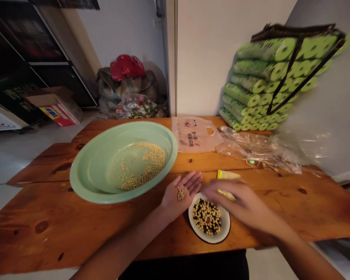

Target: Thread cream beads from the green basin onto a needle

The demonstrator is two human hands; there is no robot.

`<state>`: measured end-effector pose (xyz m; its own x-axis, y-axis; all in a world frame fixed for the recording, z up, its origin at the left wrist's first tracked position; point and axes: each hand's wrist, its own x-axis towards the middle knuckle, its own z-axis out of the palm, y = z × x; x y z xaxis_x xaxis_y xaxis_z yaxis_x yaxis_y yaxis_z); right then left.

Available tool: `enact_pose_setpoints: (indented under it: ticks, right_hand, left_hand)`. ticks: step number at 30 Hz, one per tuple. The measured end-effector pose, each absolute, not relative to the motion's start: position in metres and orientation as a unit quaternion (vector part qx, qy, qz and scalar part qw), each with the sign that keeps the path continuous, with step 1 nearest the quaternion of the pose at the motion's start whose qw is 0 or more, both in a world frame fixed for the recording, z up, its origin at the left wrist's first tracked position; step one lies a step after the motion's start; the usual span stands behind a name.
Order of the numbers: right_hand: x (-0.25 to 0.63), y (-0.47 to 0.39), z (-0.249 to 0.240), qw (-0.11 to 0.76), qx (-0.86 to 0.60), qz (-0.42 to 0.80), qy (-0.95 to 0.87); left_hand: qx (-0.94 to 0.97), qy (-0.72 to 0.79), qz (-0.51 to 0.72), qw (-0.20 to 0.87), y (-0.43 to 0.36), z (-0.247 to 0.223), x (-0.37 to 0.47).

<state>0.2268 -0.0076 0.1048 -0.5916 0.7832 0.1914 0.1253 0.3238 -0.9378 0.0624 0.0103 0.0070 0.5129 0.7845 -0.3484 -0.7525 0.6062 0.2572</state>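
Note:
My left hand (187,191) is palm up between the basin and the bowl, fingers stretched out, holding a small heap of soybeans (180,193) in the palm. Over the right rim of a small white bowl (225,229) hovers my right hand (236,198), smeared by motion; whether its fingers hold anything cannot be seen. Yellow soybeans mixed with dark beans and a few reddish ones (207,217) fill the bowl. A large green basin (96,163) stands to the left, with more loose soybeans (151,163) spread over its right side.
Behind my right hand lies a yellow-edged packet (229,175), partly covered. A pink plastic bag (196,136) and crumpled clear plastic (259,149) lie along the back of the wooden table (105,229). Green rolls (251,83) are stacked at the back right. A cardboard box (58,107) sits on the floor.

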Motion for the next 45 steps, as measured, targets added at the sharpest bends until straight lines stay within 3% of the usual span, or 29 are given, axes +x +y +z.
enact_pose_setpoints:
  ticks: [3, 8, 19, 45]
  right_hand:
    - [0.217, 0.011, 0.069, 0.298, -0.315, 0.409, -0.803]
    - [0.215, 0.018, 0.032, 0.312, -0.311, 0.352, -0.826]
    - [0.209, 0.013, 0.024, 0.309, -0.28, 0.113, -0.902]
    - [0.207, 0.013, 0.023, 0.298, -0.268, 0.042, -0.915]
  left_hand:
    - [0.033, 0.234, 0.458, 0.857, 0.01, 0.01, 0.064]
    - [0.037, 0.244, 0.441, 0.863, 0.009, 0.017, 0.062]
    - [0.007, 0.201, 0.42, 0.885, 0.008, 0.022, 0.06]
    - [-0.001, 0.164, 0.41, 0.897, 0.007, 0.019, 0.058]
